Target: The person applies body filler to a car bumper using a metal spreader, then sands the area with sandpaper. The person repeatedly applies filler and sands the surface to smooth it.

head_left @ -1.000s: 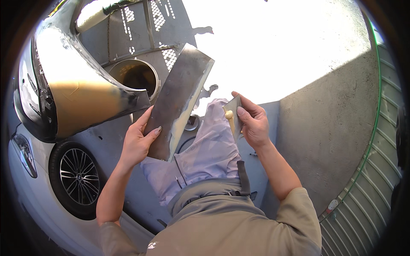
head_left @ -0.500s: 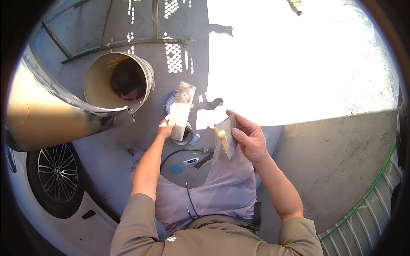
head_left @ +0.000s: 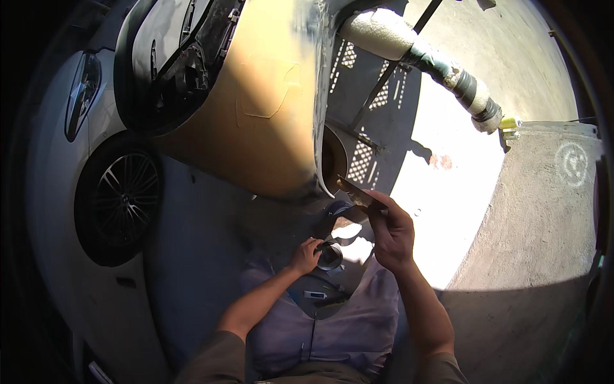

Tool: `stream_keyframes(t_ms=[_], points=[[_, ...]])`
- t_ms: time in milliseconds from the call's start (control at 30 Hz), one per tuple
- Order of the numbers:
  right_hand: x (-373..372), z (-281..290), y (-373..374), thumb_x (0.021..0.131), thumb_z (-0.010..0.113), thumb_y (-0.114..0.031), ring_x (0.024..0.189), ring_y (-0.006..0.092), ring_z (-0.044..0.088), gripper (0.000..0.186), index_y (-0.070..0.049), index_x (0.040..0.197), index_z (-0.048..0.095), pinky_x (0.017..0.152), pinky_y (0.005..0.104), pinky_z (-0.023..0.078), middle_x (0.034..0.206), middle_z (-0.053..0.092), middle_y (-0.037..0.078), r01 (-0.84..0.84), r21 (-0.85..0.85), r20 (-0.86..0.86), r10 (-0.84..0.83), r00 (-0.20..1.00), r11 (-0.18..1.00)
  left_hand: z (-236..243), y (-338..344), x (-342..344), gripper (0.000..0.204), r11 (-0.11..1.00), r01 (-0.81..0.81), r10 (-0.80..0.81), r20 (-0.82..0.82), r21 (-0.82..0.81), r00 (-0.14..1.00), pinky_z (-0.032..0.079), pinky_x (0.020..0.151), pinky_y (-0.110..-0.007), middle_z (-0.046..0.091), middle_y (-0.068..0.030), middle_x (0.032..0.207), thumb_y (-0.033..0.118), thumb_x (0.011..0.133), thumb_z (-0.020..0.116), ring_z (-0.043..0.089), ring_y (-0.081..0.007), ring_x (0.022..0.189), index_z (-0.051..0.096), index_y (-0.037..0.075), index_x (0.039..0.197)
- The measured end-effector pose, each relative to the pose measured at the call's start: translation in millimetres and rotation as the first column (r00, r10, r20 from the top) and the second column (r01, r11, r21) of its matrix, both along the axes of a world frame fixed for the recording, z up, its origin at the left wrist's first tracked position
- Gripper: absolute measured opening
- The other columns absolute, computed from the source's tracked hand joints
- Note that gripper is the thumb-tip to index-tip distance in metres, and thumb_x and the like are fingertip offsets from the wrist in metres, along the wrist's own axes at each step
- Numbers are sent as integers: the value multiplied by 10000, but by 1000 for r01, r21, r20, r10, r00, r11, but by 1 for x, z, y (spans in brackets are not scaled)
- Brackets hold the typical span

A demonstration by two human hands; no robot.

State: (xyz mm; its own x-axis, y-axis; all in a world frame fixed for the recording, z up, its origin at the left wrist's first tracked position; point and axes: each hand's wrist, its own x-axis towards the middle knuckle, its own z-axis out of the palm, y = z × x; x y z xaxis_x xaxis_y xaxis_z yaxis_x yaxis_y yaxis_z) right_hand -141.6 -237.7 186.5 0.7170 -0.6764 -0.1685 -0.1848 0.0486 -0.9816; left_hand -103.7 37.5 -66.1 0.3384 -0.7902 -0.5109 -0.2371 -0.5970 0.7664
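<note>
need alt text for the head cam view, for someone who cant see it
Seen from above, a person's right hand holds a flat putty knife near a tan-coated car body panel, while the left hand grips a small round tin. A white car stands at left.

Car wheel (head_left: 118, 198) far left, bumper panel (head_left: 256, 109) centre, padded pipe (head_left: 422, 57) upper right.

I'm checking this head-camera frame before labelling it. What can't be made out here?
- What the left hand rests on: a small round shiny thing, kind unclear in deep shadow.
- Spreader blade in the right hand: its fingers cover the handle end.
- Round opening behind the tan body panel: the panel hides most of it.
- White car: cut off by the dark fisheye rim, head view.
</note>
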Motion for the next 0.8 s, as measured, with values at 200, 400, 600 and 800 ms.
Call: stream_keyframes(t_ms=[200,400,600,800], points=[[153,20,-29,860,709,0,1257,342,640,483,-95,1332,751,1017,446,572,1333,682,103,31,-876,63,49,997,481,231,-56,158,331,845,174,204,605,-506,770,542,774,-385,707,-61,1082,27,923,821,674,-257,902,763,107,1239],[209,11,-17,873,710,-61,1263,348,614,460,-23,1331,730,1047,455,559,1336,661,107,200,-891,188,-69,980,408,338,-154,303,279,818,545,185,981,-186,57,460,908,-340,742,3,1307,113,964,720,656,-165,1017,812,107,1227],[209,11,-23,895,692,-100,1238,352,642,459,-50,1350,725,1061,473,569,1343,677,112,187,-904,166,-86,982,385,365,-190,326,308,729,685,-3,1000,0,4,459,861,-329,795,-5,1239,126,920,688,687,-168,999,827,86,1192],[208,9,-53,907,697,-94,1223,327,651,408,-93,1311,751,1031,456,585,1342,707,82,110,-919,96,-56,994,379,352,-210,337,262,712,699,-15,996,71,-85,443,784,-315,797,-46,1219,189,929,671,670,-147,926,811,91,1127]])
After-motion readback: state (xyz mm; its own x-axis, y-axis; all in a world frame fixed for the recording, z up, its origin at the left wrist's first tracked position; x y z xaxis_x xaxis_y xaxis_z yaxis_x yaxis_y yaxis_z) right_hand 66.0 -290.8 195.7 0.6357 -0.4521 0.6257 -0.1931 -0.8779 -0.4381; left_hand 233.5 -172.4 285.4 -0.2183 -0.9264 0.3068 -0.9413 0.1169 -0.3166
